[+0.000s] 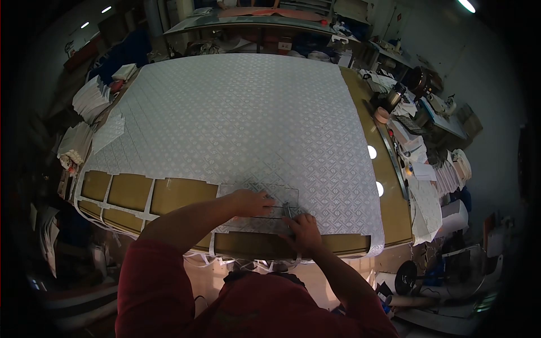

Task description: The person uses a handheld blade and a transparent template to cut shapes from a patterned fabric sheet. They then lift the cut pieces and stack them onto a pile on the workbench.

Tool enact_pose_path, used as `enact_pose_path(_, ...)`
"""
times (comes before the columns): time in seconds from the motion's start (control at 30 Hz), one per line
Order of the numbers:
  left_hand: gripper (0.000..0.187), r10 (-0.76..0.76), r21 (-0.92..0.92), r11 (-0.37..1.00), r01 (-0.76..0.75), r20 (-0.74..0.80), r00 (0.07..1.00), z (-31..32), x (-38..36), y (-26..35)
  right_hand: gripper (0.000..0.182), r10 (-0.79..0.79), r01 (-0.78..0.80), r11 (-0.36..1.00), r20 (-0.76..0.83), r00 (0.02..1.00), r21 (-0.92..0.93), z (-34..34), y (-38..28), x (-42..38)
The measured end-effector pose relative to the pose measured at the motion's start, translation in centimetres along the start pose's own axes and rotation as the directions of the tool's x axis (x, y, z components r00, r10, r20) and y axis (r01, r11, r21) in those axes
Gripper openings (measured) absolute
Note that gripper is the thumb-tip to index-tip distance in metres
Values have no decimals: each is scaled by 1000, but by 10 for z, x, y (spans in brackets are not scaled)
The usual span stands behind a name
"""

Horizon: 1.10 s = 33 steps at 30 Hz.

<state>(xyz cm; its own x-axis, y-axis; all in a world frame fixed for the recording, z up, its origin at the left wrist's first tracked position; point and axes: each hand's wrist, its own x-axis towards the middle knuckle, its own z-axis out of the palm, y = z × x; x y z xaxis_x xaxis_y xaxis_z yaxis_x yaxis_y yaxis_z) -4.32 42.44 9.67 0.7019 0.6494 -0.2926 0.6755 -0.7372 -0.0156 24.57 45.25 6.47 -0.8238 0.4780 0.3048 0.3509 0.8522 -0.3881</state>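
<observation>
A large pale patterned fabric sheet (253,112) covers most of the big table. Rectangular openings cut along its near edge show the brown tabletop (181,194). My left hand (252,203) rests on the fabric near that edge, fingers spread over a thin-lined rectangular outline. Just to its right, my right hand (304,232) is closed around a small metal tool (287,210), whose tip points away from me onto the fabric. What kind of tool it is cannot be made out.
Stacks of cut fabric (91,100) line the left edge. At the right lie a long metal ruler (394,160), a thermos (396,94) and more fabric stacks (445,180). A fan (407,277) stands at lower right. A person's hand (224,4) shows at the far table.
</observation>
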Motion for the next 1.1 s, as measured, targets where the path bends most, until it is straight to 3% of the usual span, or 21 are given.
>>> enact_pose_path(0.17,41,-13,19,1000,13,19,1000,10,1,-2,50,-11,11,999,-3,1000,-30,2,0,0)
enact_pose_path(0.3,39,4,34,999,-5,26,1000,3,-3,-1,47,-1,4,986,19,1000,-169,5,-5,-4)
enact_pose_path(0.37,29,-21,-12,1000,21,-14,1000,6,-2,-1,46,17,-14,981,12,1000,-193,2,-4,-11)
enact_pose_path(0.47,32,-36,-78,996,33,-42,998,15,0,-4,45,-33,11,981,-112,993,-195,-24,6,-24)
enact_pose_path(0.5,32,-41,-82,996,37,-42,998,13,-1,-4,44,-75,47,978,-132,988,-201,-50,6,-28)
enact_pose_path(0.63,36,5,0,1000,-5,-10,1000,9,-5,-3,43,-203,239,800,126,971,-550,-220,9,-44)
enact_pose_path(0.7,39,18,22,1000,-18,-30,999,15,0,-9,44,-120,323,652,328,937,-686,-309,11,-54)
enact_pose_path(0.73,41,-67,-112,991,71,37,997,22,5,-10,43,-93,360,585,380,920,-727,-343,19,-55)
enact_pose_path(0.8,44,-124,-237,960,151,123,985,17,8,-3,41,-107,365,395,352,930,-843,-403,61,-47)
enact_pose_path(0.83,46,-249,-352,882,313,215,944,-3,7,4,41,-120,286,318,261,958,-904,-419,86,-40)
enact_pose_path(0.87,48,-353,-441,765,469,322,878,-14,5,7,40,-139,118,261,84,987,-958,-427,116,-33)
enact_pose_path(0.9,48,-347,-444,764,468,328,879,-5,6,4,39,-179,-97,280,-151,972,-955,-432,151,-22)
enact_pose_path(0.93,48,-246,-388,863,325,238,939,10,8,-2,38,-191,-334,403,-435,880,-852,-427,181,-11)
enact_pose_path(0.97,48,-134,-300,937,177,159,978,16,7,-8,39,-111,-501,628,-706,699,-595,-402,195,-3)
enact_pose_path(1.0,48,-140,-298,936,184,163,977,15,6,-6,39,-18,-510,818,-898,440,-267,-378,208,5)
enact_pose_path(1.03,47,-158,-341,916,210,175,972,12,6,-6,39,411,-233,881,-910,-53,411,-349,220,18)
enact_pose_path(1.07,46,-171,-383,894,233,189,967,10,5,-6,40,655,186,747,-755,-39,638,-318,219,24)
enact_pose_path(1.1,46,-177,-380,893,239,191,965,11,3,-6,41,825,553,427,-558,87,716,-282,210,27)
